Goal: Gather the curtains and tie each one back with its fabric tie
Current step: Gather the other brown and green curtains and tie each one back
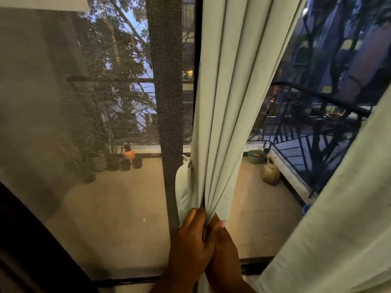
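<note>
The 2 hands rise side by side, touching along their inner edges. The left hand (pixel 191 237) curls its fingers (pixel 197 214) round gathered folds; just beside those fingers, the right hand (pixel 222 244) pinches the same folds.

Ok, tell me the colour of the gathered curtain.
Pale grey-green curtain, plain, seen in the head view.

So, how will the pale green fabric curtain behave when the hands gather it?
The pale green fabric curtain is probably floppy: it hangs in soft folds that bunch narrow where the left hand and right hand grip it. It likely spreads out again if released.
</note>
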